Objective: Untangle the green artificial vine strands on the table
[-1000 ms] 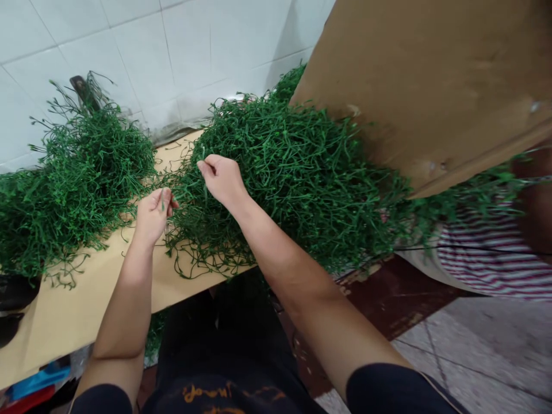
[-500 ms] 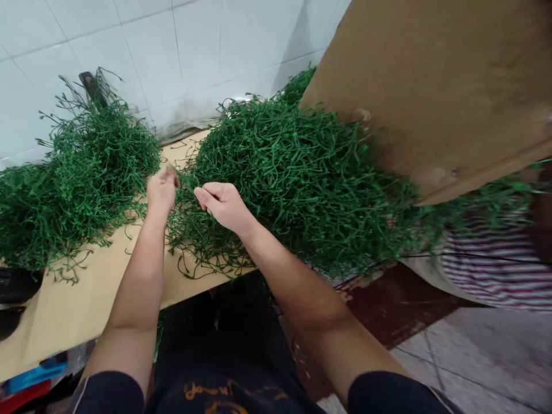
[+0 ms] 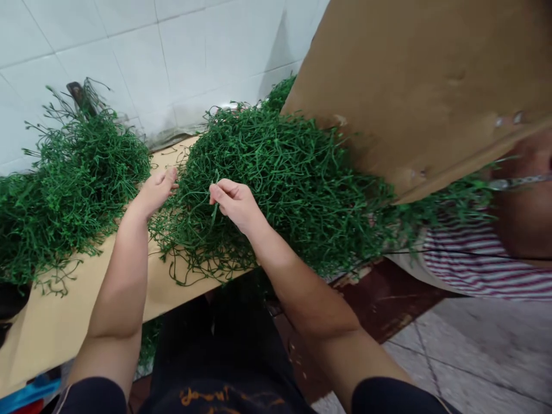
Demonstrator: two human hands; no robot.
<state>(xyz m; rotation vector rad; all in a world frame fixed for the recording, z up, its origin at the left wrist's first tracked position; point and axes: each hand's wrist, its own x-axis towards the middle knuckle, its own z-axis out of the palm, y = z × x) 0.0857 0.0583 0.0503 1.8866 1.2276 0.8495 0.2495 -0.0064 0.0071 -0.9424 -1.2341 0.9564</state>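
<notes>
Right hand: thumb and forefinger are pressed together, the other fingers folded into the palm; the hand (image 3: 237, 206) is above the near left side of the large heap.
Pinched stem: a thin green stem (image 3: 214, 214) is caught between the right thumb and forefinger, its ends showing above and below the fingertips.
Left hand: the left hand (image 3: 152, 194) is apart from the right, level with it, fingers loosely bent and thumb raised; whether anything is between its fingers I cannot tell.
Large heap: a tangled mass of green stems, the large heap (image 3: 284, 167), spreads behind and to the right of the right hand.
Small heap: another pile of the same greenery, the small heap (image 3: 73, 184), is to the left of the left hand.
Loose strands: stray strands (image 3: 190, 267) lie below and between the two hands, curling towards the near edge.
Tan board: the board (image 3: 52, 328) lies beneath both hands and carries the greenery.
Brown panel: a big panel (image 3: 409, 86) stands tilted, well to the right of the right hand.
Tiled wall: white tiles (image 3: 129, 52) rise beyond both hands.
Other person: striped clothing (image 3: 470, 270) shows far to the right of the right hand.
</notes>
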